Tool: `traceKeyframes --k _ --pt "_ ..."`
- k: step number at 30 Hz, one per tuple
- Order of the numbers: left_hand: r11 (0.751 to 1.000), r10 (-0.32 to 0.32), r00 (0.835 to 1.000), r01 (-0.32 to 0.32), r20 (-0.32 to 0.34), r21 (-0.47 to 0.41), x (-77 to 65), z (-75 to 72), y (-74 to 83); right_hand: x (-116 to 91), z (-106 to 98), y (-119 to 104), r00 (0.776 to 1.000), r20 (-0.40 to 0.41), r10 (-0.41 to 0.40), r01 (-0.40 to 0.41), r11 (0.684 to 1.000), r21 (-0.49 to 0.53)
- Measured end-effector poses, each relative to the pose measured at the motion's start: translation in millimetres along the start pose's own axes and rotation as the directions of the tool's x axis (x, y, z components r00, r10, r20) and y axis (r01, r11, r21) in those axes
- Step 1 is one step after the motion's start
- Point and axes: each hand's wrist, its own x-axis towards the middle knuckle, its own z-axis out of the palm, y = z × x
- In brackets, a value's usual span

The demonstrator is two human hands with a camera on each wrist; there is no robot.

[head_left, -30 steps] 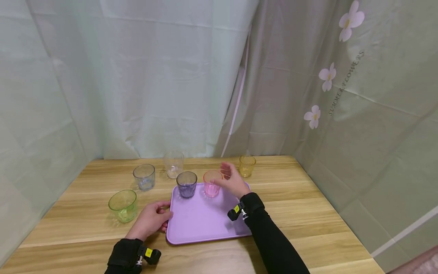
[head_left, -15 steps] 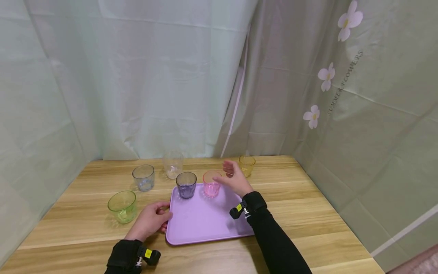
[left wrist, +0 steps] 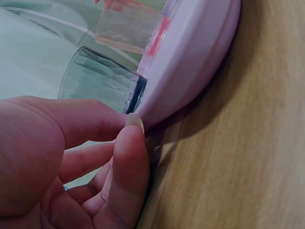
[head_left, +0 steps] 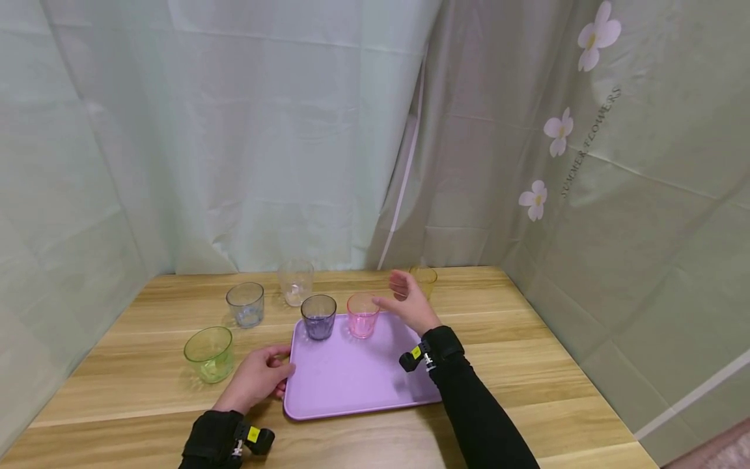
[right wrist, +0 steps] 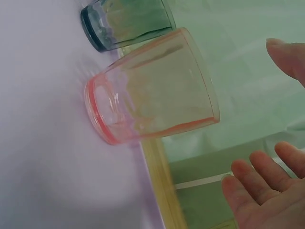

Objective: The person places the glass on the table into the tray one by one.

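Note:
A purple tray (head_left: 351, 378) lies on the wooden table with two glasses upright along its far side. The pink glass (head_left: 362, 320) stands to the right of the dark grey-purple glass (head_left: 319, 320). My left hand (head_left: 258, 376) is at the tray's left edge; in the left wrist view its thumb and forefinger meet at the tray rim (left wrist: 176, 81), pinching it. Just right of the pink glass is my right hand (head_left: 413, 307), fingers spread and holding nothing. The right wrist view shows a gap between those fingers (right wrist: 248, 183) and the glass.
Left of the tray stand a green glass (head_left: 209, 355) and a pale blue-grey glass (head_left: 246, 305). A taller clear glass (head_left: 295, 283) is behind the tray. At the back right, a yellow glass (head_left: 426, 280) is partly hidden by my right hand. Curtains (head_left: 281, 143) surround the table.
My right hand has drawn off the pink glass, moving a little to the right. The glass stays on the tray. My left hand has kept its place at the tray's edge.

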Motion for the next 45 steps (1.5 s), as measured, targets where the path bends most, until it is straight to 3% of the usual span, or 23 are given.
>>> traceKeyframes --k 30,45 --pt "1.000 0.007 1.000 -0.007 -0.003 0.012 -0.7 -0.7 0.8 6 -39 -15 0.998 -0.056 0.001 0.001 1.000 0.021" --pt "1.000 -0.001 1.000 0.001 0.006 0.013 0.2 -0.3 0.2 7 -57 -14 0.992 -0.122 -0.022 0.026 0.999 0.025"
